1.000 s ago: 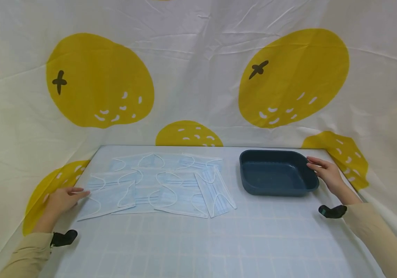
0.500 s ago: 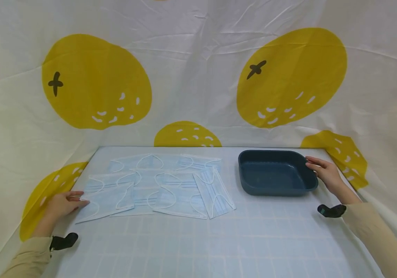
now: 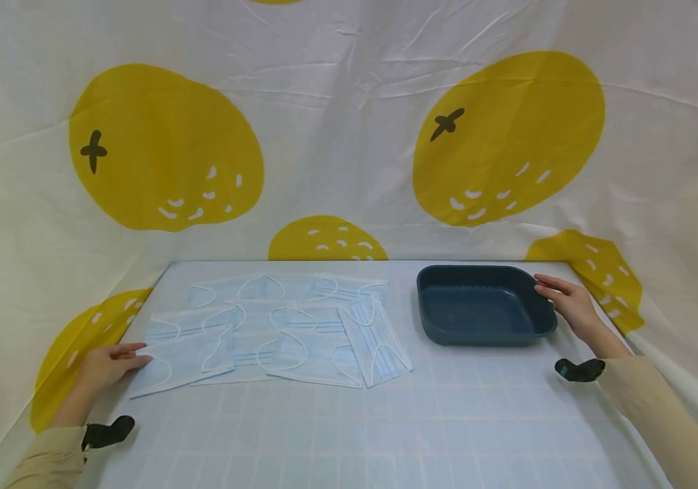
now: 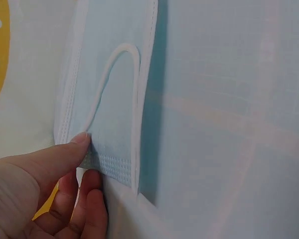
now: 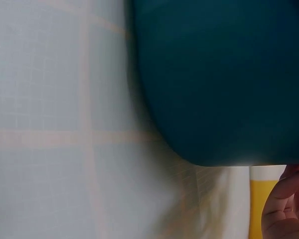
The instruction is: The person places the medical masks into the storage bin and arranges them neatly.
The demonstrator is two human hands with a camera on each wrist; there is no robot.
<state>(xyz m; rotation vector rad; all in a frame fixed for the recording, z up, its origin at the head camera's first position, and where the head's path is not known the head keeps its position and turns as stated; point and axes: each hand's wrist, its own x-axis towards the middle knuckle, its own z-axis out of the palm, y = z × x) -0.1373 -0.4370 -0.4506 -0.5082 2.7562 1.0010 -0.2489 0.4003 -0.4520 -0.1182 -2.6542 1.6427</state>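
Face masks [image 3: 263, 320], overlapping on worktop [image 3: 300, 435] left of tray [image 3: 480, 309]: presumably light, limp; best taken by an end. Left hand [image 3: 104, 370] pinches nearest mask's end; right hand [image 3: 576, 312] grips tray's rim, likely stiff.

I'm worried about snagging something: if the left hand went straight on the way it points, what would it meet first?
Probably the front-left mask, whose outer edge the left hand pinches. Other masks lie beyond; whether the hand would slide over or under them is unclear.
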